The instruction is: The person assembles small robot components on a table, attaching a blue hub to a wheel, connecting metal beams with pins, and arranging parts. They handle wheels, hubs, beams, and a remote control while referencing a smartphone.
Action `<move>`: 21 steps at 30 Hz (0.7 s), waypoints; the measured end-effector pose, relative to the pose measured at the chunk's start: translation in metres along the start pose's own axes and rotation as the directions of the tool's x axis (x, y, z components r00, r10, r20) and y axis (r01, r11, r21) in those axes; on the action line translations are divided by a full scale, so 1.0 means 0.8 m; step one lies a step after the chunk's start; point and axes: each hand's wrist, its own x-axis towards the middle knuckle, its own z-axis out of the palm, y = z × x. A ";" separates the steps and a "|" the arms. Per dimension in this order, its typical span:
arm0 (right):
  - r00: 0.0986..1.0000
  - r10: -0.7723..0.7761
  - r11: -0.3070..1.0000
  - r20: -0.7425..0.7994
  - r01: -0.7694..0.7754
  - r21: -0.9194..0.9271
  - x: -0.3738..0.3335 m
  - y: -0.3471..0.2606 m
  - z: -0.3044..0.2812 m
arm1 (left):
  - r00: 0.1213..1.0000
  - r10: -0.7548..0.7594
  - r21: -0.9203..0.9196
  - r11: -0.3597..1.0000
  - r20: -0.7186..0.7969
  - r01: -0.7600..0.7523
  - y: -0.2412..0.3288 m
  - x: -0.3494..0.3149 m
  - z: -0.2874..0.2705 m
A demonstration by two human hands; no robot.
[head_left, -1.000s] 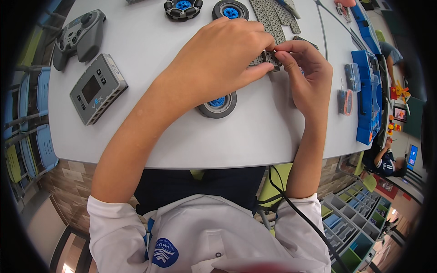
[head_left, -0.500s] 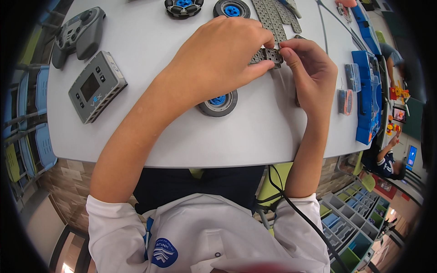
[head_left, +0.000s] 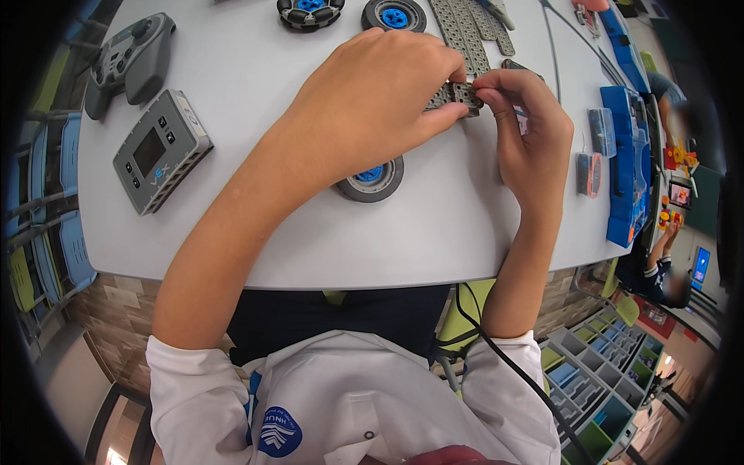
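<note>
The gray holed piece (head_left: pixel 463 94) is in the upper part of the frame, right of center, above the table. Your left hand (head_left: pixel 380 89) pinches it between thumb and fingers, covering its left part. Your right hand (head_left: pixel 539 128) is at the piece's right end, thumb and forefinger brought close together, the other fingers curled; I cannot tell whether a small part sits between those fingertips.

Just above the piece, gray holed strips (head_left: pixel 459 35) lie near the top edge. A wheel (head_left: pixel 380 188) with a blue hub shows partly below your left wrist; another wheel (head_left: pixel 395 15) and a black roller wheel (head_left: pixel 310 14) lie at the top. At the upper left are a gray game controller (head_left: pixel 132 62) and, below it, a gray box with a screen (head_left: pixel 151 151). On the right, a blue case (head_left: pixel 626 170) lies beside two small boxes (head_left: pixel 589 174) on the white table (head_left: pixel 372 252).
</note>
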 end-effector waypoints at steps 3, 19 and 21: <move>1.000 0.005 0.998 -0.017 -0.006 -0.060 0.001 -0.005 0.001 | 1.000 -0.010 -0.010 1.000 0.001 0.010 0.001 0.000 0.000; 0.994 -0.032 0.916 0.107 0.072 -0.394 0.019 -0.040 -0.003 | 1.000 -0.027 -0.031 0.999 0.010 0.028 0.003 0.003 -0.001; 0.991 -0.018 0.900 0.129 0.072 -0.430 0.019 -0.042 -0.004 | 1.000 -0.019 -0.044 0.999 0.000 0.019 0.003 0.002 0.000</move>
